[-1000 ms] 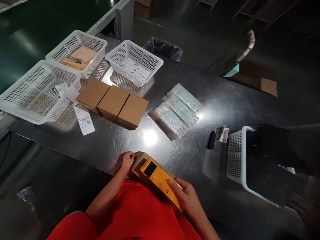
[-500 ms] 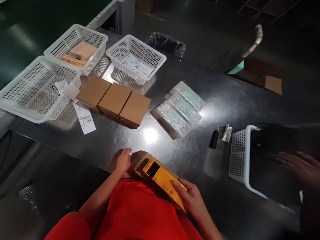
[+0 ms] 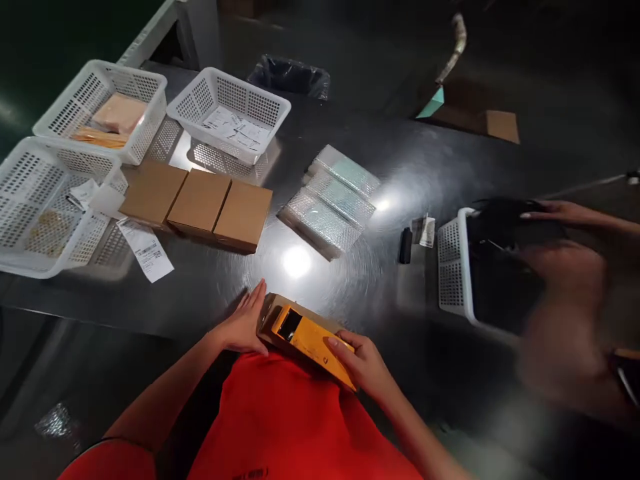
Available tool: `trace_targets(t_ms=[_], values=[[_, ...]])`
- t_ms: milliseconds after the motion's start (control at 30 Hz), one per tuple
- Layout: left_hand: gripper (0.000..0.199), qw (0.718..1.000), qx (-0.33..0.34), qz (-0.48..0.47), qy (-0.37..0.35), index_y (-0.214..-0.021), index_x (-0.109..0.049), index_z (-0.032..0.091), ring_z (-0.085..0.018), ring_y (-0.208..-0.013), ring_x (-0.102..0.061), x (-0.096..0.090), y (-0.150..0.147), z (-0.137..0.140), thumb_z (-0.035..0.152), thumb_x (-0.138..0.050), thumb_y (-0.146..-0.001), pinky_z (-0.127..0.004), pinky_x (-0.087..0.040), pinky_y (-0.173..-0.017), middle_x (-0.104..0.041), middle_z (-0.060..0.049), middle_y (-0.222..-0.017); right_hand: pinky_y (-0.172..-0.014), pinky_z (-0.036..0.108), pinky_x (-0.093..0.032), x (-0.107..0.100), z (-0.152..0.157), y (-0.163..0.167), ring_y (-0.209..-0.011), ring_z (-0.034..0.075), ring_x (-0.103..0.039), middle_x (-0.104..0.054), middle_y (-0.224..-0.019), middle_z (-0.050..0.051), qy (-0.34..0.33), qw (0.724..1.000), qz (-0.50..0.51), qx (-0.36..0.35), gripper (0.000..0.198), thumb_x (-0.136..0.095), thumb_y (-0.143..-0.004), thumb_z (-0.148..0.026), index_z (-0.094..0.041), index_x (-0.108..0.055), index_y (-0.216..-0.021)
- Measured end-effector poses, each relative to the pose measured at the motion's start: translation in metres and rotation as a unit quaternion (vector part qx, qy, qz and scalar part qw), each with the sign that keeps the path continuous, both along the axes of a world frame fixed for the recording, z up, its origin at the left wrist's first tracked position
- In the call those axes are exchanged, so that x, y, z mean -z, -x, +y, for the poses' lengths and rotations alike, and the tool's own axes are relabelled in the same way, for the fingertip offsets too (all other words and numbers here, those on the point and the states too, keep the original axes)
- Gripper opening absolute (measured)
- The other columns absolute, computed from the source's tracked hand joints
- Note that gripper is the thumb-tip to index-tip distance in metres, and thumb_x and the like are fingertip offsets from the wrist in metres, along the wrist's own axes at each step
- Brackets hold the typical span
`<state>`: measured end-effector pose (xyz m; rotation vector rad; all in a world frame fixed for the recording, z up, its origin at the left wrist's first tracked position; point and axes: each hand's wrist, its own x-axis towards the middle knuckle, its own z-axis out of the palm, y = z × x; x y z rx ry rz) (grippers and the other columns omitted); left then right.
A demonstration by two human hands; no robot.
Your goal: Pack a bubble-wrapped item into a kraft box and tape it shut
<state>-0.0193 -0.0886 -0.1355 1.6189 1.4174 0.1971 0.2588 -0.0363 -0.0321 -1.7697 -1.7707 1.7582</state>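
In front of my red clothing, a brown cardboard box [image 3: 267,319] is tilted, with a long yellow-orange object [image 3: 317,348] lying along its near side. This object has a dark window at its left end; its kind I cannot tell. My right hand [image 3: 356,360] grips its right end, the thumb on top and the fingers behind it. At the box's left end is my left hand [image 3: 246,323], open, fingers stretched out and thumb apart, beside or touching the cardboard.
Three brown boxes [image 3: 199,200] stand in a row near a printed label [image 3: 150,257]. Bubble-wrapped packs [image 3: 333,200] lie mid-table. White baskets [image 3: 225,143] stand behind. On the right, a co-worker's hands [image 3: 565,260] work over a basket [image 3: 453,267] holding black material.
My left hand has opened out, its fingers now spread upward by the box end. The camera view has shifted. The co-worker's hands have moved over the black material.
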Motion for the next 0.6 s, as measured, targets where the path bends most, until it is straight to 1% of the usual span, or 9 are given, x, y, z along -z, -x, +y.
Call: trace_targets(t_ms=[33, 67, 167, 233, 300, 367, 433, 533, 600], values=[[0.149, 0.999, 0.022, -0.009, -0.022, -0.155, 0.011, 0.012, -0.036, -0.152, -0.006, -0.007, -0.004, 0.007, 0.043, -0.088, -0.048, -0.051, -0.011, -0.123, 0.002, -0.024, -0.164, -0.047, 0.024, -0.029, 0.0, 0.001, 0.002, -0.056, 0.012, -0.04, -0.047, -0.057, -0.001, 0.001, 1.0, 0.001, -0.002, 0.053, -0.057, -0.077, -0.068, -0.018, -0.054, -0.058], [0.144, 0.998, 0.045, -0.01, -0.041, -0.156, 0.005, 0.014, -0.037, -0.152, -0.011, -0.013, -0.008, 0.013, 0.04, -0.087, -0.048, -0.051, -0.011, -0.123, -0.007, -0.022, -0.165, -0.047, 0.024, -0.029, -0.001, 0.002, 0.004, -0.056, 0.013, -0.041, -0.048, -0.057, -0.001, 0.003, 1.0, 0.001, -0.003, 0.052, -0.057, -0.077, -0.067, -0.018, -0.055, -0.059], [0.117, 0.993, 0.089, 0.002, -0.075, -0.152, -0.025, 0.02, -0.039, -0.144, -0.03, -0.023, -0.017, 0.027, 0.036, -0.083, -0.051, -0.05, -0.017, -0.121, -0.036, -0.017, -0.155, -0.048, 0.024, -0.03, -0.005, 0.008, 0.012, -0.057, 0.013, -0.044, -0.052, -0.058, 0.0, 0.023, 1.0, -0.002, -0.011, 0.05, -0.057, -0.075, -0.066, -0.018, -0.06, -0.062], [0.107, 0.991, 0.098, 0.019, -0.091, -0.146, -0.037, 0.021, -0.04, -0.14, -0.034, -0.024, -0.018, 0.03, 0.04, -0.082, -0.05, -0.05, -0.017, -0.121, -0.044, -0.017, -0.148, -0.05, 0.024, -0.031, -0.01, 0.013, 0.01, -0.057, 0.013, -0.045, -0.055, -0.059, 0.0, 0.05, 0.998, -0.003, -0.027, 0.05, -0.058, -0.074, -0.066, -0.018, -0.064, -0.066], [0.108, 0.988, 0.104, 0.048, -0.107, -0.143, -0.039, 0.019, -0.042, -0.141, -0.032, -0.022, -0.016, 0.03, 0.044, -0.083, -0.047, -0.053, -0.013, -0.121, -0.044, -0.019, -0.147, -0.049, 0.024, -0.029, -0.014, 0.017, -0.009, -0.054, 0.012, -0.043, -0.053, -0.055, -0.002, 0.066, 0.997, -0.011, -0.039, 0.048, -0.061, -0.072, -0.066, -0.018, -0.065, -0.064], [0.112, 0.984, 0.108, 0.08, -0.119, -0.143, -0.037, 0.016, -0.042, -0.142, -0.029, -0.02, -0.014, 0.029, 0.046, -0.083, -0.046, -0.056, -0.01, -0.121, -0.042, -0.02, -0.147, -0.047, 0.024, -0.025, -0.015, 0.016, -0.048, -0.05, 0.011, -0.039, -0.047, -0.05, -0.004, 0.065, 0.997, -0.029, -0.028, 0.048, -0.066, -0.069, -0.065, -0.018, -0.062, -0.057], [0.112, 0.98, 0.116, 0.101, -0.126, -0.143, -0.036, 0.014, -0.042, -0.141, -0.03, -0.019, -0.014, 0.028, 0.047, -0.082, -0.046, -0.058, -0.01, -0.121, -0.043, -0.021, -0.145, -0.046, 0.024, -0.022, -0.008, 0.01, -0.104, -0.048, 0.01, -0.037, -0.044, -0.047, -0.004, 0.071, 0.996, -0.052, 0.001, 0.049, -0.069, -0.065, -0.065, -0.018, -0.059, -0.052], [0.106, 0.978, 0.125, 0.12, -0.119, -0.141, -0.036, 0.016, -0.041, -0.138, -0.035, -0.02, -0.014, 0.03, 0.048, -0.078, -0.05, -0.061, -0.013, -0.119, -0.046, -0.019, -0.143, -0.045, 0.025, -0.021, 0.016, -0.008, -0.185, -0.047, 0.01, -0.036, -0.044, -0.046, -0.004, 0.096, 0.991, -0.083, 0.046, 0.052, -0.071, -0.06, -0.068, -0.018, -0.059, -0.052], [0.102, 0.974, 0.132, 0.143, -0.112, -0.14, -0.037, 0.018, -0.041, -0.136, -0.039, -0.022, -0.013, 0.032, 0.047, -0.077, -0.051, -0.062, -0.017, -0.118, -0.047, -0.019, -0.142, -0.046, 0.025, -0.022, 0.037, -0.017, -0.216, -0.047, 0.011, -0.037, -0.045, -0.046, -0.004, 0.09, 0.989, -0.101, 0.057, 0.052, -0.07, -0.059, -0.069, -0.019, -0.059, -0.052]])
